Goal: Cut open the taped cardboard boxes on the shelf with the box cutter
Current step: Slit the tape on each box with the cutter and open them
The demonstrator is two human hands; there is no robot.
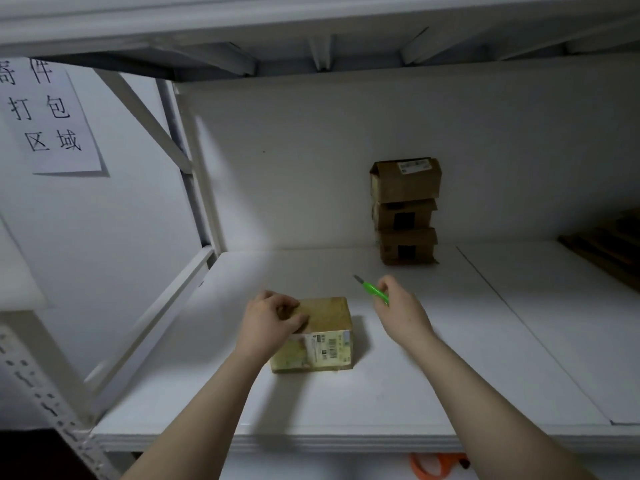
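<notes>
White paper sign (52,112) with printed characters is fixed to the wall at far left, outside the white shelf (311,403). Next to the right, the left hand (273,320) is laid on the near cardboard box (325,341), with its fingers curled over the top left corner so that the box is steadied. The box stands near the front of the shelf, its longer side running left to right and a label wrapped onto the near face. The course of the tape seam on top cannot be made out. To the right of the box and slightly beyond it, not touching, the green box cutter (374,292) is pinched between the thumb and bent fingers of the right hand (401,308). The cutter's long axis runs from the hand up and leftward, so the exposed blade is pointed toward the back wall, away from the body. A short move leftward and nearer, with the tip turned down, is judged necessary to bring the blade onto the box top. Against the back wall a stack of three boxes (405,209) is shown, and dark flat material (609,244) lies at far right.
</notes>
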